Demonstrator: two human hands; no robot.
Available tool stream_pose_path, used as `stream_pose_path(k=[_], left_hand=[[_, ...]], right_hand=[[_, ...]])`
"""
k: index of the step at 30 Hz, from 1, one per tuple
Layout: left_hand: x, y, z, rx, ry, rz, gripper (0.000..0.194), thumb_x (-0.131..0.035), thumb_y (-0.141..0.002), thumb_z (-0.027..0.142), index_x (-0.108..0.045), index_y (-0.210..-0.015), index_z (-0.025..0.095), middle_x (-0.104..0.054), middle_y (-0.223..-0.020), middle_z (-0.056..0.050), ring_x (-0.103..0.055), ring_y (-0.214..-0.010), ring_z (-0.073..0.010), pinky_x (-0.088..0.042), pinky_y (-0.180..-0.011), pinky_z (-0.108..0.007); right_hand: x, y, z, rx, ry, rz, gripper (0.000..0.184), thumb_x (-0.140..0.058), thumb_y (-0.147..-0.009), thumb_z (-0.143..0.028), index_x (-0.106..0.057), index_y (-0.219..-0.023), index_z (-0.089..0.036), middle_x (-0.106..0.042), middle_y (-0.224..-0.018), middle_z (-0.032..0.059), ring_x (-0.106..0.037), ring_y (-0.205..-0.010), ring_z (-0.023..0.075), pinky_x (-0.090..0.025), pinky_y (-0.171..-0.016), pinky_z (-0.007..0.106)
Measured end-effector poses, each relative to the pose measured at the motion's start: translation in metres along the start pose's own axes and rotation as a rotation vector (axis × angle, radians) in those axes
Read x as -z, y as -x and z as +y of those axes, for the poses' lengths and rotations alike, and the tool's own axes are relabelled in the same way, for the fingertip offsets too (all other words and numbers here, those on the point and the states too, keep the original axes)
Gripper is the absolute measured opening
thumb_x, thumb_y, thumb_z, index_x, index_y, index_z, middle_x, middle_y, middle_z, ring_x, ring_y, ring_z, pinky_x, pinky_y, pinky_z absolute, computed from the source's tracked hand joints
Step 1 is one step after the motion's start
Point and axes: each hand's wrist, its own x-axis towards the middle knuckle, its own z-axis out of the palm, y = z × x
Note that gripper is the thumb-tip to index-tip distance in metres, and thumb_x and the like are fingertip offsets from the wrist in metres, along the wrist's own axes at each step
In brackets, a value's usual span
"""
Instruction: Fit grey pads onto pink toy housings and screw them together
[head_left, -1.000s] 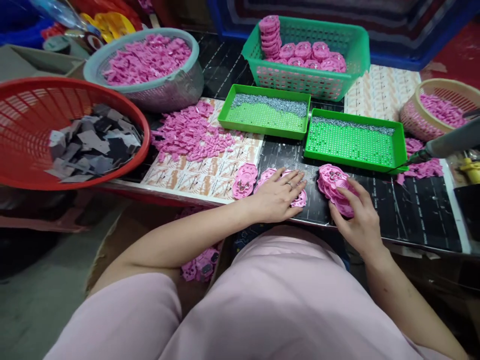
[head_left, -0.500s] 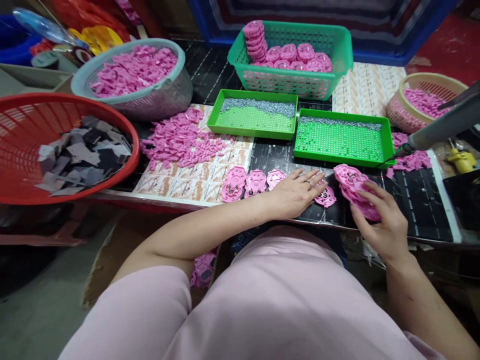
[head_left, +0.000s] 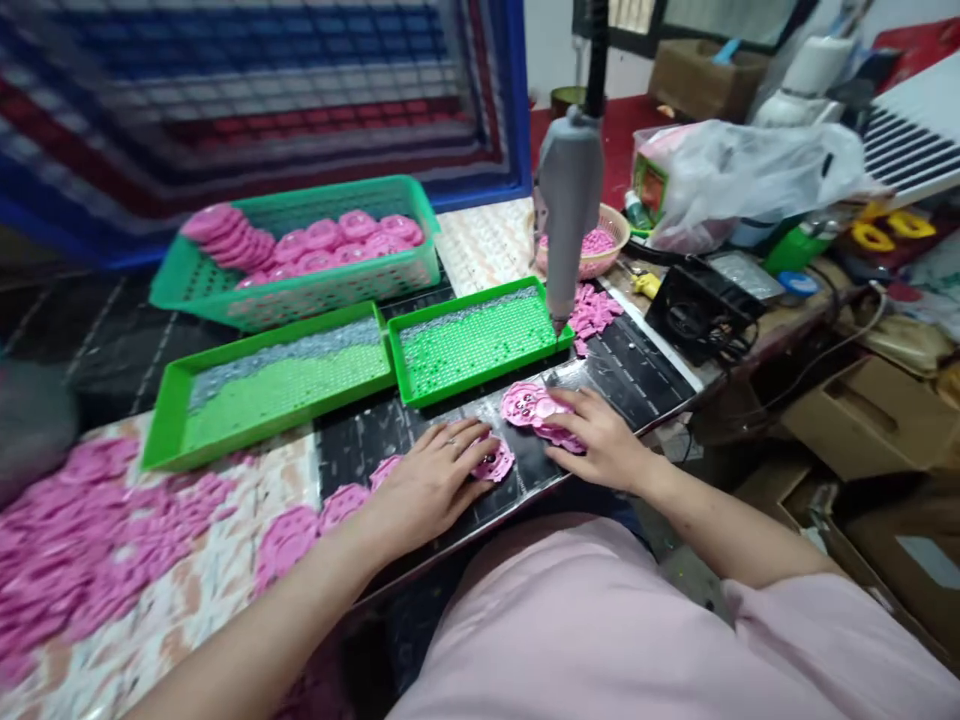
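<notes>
My left hand (head_left: 433, 482) lies flat with fingers stretched over a row of pink plastic casings, on the black strip at the table's front. One casing (head_left: 496, 464) shows past its fingertips; another casing (head_left: 289, 540) lies near the forearm. The fingers partly hide the ones beneath. My right hand (head_left: 606, 445) has its thumb and fingers round the right end of overlapping pink casings (head_left: 525, 404), with small shiny metal bits on top. Just beyond it, an upright grey electric screwdriver (head_left: 571, 200) has its tip at the corner of a green tray (head_left: 480, 362).
A second green tray (head_left: 161, 425) holds small metal pieces. Behind stands a green basket (head_left: 300, 305) of pink casings. Loose pink parts (head_left: 97, 540) are heaped at left, with more (head_left: 592, 318) at right. A black device (head_left: 705, 310) and cardboard boxes (head_left: 877, 415) are farther right.
The view has swung to the right, bringing the screwdriver and right side of the bench into sight. Both hands stay at about the same casings.
</notes>
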Motion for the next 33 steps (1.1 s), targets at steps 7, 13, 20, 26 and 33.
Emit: stream_pose_path(k=[7,13,20,26,33], left_hand=[[0.001,-0.007,0.01,0.04,-0.057,-0.025,0.065,-0.046,-0.093,0.056,-0.042,-0.145,0.016,-0.046,-0.146,-0.016,-0.043,-0.136,-0.0332,-0.036,-0.109,-0.057],[-0.001,-0.009,0.033,0.162,0.018,-0.006,0.052,-0.047,-0.095,0.045,-0.051,-0.136,0.013,-0.052,-0.141,-0.016,-0.045,-0.134,-0.0322,-0.03,-0.111,-0.056],[-0.003,-0.005,0.038,0.335,-0.004,0.021,0.075,-0.05,-0.089,0.06,-0.042,-0.143,0.009,-0.04,-0.149,-0.021,-0.034,-0.141,-0.0348,-0.024,-0.114,-0.054],[-0.014,-0.02,0.054,0.429,-0.044,0.067,0.064,-0.045,-0.093,0.058,-0.051,-0.137,0.012,-0.045,-0.146,-0.02,-0.04,-0.136,-0.0358,-0.03,-0.11,-0.054],[-0.001,-0.002,0.033,0.204,0.03,-0.017,0.052,-0.046,-0.094,0.043,-0.049,-0.137,0.015,-0.044,-0.148,-0.016,-0.035,-0.141,-0.0307,-0.013,-0.116,-0.059]], right_hand=[[-0.003,-0.009,-0.002,-0.052,-0.012,0.076,0.014,-0.063,-0.086,-0.031,-0.066,-0.091,-0.019,-0.062,-0.129,0.0146,-0.061,-0.116,0.0235,-0.053,-0.097,0.038],[-0.002,-0.001,-0.001,-0.08,-0.151,0.072,0.013,-0.061,-0.088,-0.029,-0.067,-0.093,-0.019,-0.06,-0.132,0.0147,-0.062,-0.116,0.0241,-0.052,-0.099,0.041],[0.0,-0.001,0.014,-0.1,-0.214,0.176,0.017,-0.074,-0.079,-0.026,-0.071,-0.095,-0.022,-0.067,-0.123,0.0074,-0.066,-0.111,0.0239,-0.052,-0.099,0.04],[0.009,0.001,0.025,-0.156,-0.197,0.264,0.021,-0.076,-0.076,-0.02,-0.071,-0.096,-0.023,-0.068,-0.12,0.007,-0.065,-0.113,0.0253,-0.052,-0.1,0.045],[0.023,0.022,0.039,-0.222,-0.159,0.262,0.024,-0.078,-0.073,-0.021,-0.071,-0.097,-0.024,-0.066,-0.124,0.0058,-0.066,-0.111,0.0256,-0.052,-0.101,0.046]])
